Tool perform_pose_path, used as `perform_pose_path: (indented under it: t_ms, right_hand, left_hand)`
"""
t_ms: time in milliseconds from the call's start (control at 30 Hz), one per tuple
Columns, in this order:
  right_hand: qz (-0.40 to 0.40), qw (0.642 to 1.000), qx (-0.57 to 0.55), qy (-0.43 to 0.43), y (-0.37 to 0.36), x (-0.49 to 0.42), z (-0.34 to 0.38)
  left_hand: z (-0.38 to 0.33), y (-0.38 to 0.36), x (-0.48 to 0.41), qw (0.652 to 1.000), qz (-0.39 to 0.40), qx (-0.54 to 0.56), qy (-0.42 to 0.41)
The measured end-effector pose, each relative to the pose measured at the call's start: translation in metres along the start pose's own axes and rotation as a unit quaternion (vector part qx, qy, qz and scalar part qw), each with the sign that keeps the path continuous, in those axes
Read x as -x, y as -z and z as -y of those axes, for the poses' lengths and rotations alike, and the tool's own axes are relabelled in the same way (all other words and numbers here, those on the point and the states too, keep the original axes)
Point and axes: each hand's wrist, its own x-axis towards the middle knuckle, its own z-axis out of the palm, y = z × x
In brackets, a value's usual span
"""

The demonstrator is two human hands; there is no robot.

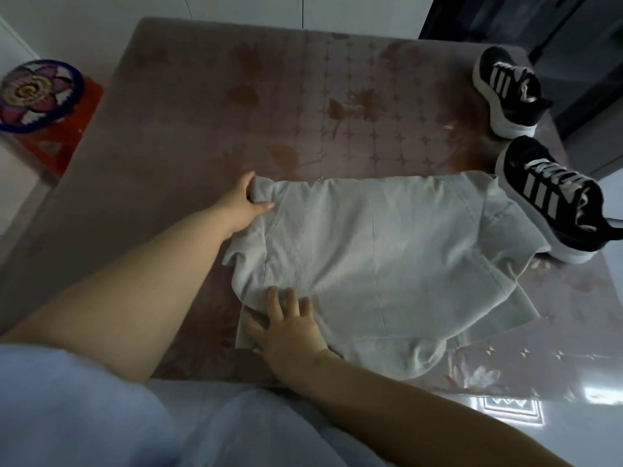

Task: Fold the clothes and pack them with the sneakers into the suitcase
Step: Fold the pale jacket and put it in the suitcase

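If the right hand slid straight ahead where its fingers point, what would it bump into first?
The right hand would slide over the pale garment it presses, then probably meet the left hand gripping its far corner.

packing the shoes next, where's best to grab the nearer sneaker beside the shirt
Grip the nearer sneaker at its open collar near the heel, coming from above: it stands on its sole with the mouth up, and the shirt lies close by its toe end.

Desk [188,106] covered in mauve floral cloth, glare at its near right corner. Red stool [67,136] with multicoloured round cushion [33,92] off left edge. Dark cabinet [556,35] beyond far right corner.
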Motion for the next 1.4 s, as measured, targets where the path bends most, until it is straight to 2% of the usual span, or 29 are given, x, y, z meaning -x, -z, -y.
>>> perform_pose_path:
  t_ms: [200,300,400,467,567,633,700,767,900,933,1000,1067,1133,1233,1267,1333,1400]
  right_hand:
    - [-0.037,0.999,-0.012,0.01,0.013,0.006,-0.001]
    - [-0.086,0.988,-0.123,0.024,0.025,0.014,-0.014]
    - [-0.182,0.942,-0.282,0.002,0.027,0.035,-0.033]
    - [-0.271,0.865,-0.422,-0.016,0.029,0.06,-0.044]
    - [-0.388,0.682,-0.621,-0.008,0.035,0.103,-0.063]
    - [-0.433,0.569,-0.698,-0.035,0.036,0.126,-0.079]
    - [-0.468,0.474,-0.739,-0.103,0.026,0.144,-0.101]
    - [-0.47,0.407,-0.764,-0.172,0.013,0.158,-0.126]
    - [-0.462,0.339,-0.777,-0.262,-0.021,0.172,-0.176]
    - [-0.452,0.337,-0.774,-0.286,-0.031,0.173,-0.188]
    - [-0.415,0.358,-0.769,-0.328,-0.052,0.177,-0.21]
    - [-0.36,0.403,-0.766,-0.349,-0.067,0.185,-0.228]
    - [-0.31,0.484,-0.733,-0.364,-0.072,0.196,-0.24]
    - [-0.303,0.592,-0.654,-0.361,-0.062,0.212,-0.242]
    - [-0.34,0.645,-0.588,-0.35,-0.054,0.216,-0.24]
    - [-0.408,0.776,-0.381,-0.293,-0.038,0.211,-0.238]
    - [-0.419,0.843,-0.237,-0.239,-0.027,0.192,-0.237]
  left_hand:
    - [-0.007,0.006,0.0,1.0,-0.018,-0.015,0.003]
    - [-0.022,0.011,0.009,0.999,-0.021,-0.038,-0.021]
    - [-0.049,0.024,0.022,0.998,-0.011,-0.046,-0.044]
    - [-0.076,0.036,0.034,0.998,-0.005,-0.043,-0.043]
    - [-0.128,0.046,0.053,0.997,0.046,-0.02,-0.057]
    - [-0.164,0.035,0.062,0.993,0.081,-0.021,-0.087]
    - [-0.201,0.008,0.061,0.989,0.091,-0.017,-0.113]
    - [-0.235,-0.035,0.055,0.985,0.098,-0.033,-0.136]
    - [-0.277,-0.132,0.044,0.965,0.078,-0.113,-0.222]
    - [-0.281,-0.15,0.043,0.951,0.08,-0.148,-0.259]
    - [-0.277,-0.173,0.045,0.907,0.095,-0.243,-0.331]
    - [-0.263,-0.185,0.043,0.859,0.073,-0.359,-0.357]
    - [-0.243,-0.192,0.036,0.841,0.043,-0.441,-0.312]
    - [-0.218,-0.198,0.022,0.848,-0.019,-0.469,-0.245]
    - [-0.212,-0.2,0.018,0.846,-0.049,-0.474,-0.239]
    - [-0.202,-0.205,0.011,0.837,-0.091,-0.486,-0.235]
    - [-0.195,-0.214,0.005,0.828,-0.113,-0.497,-0.234]
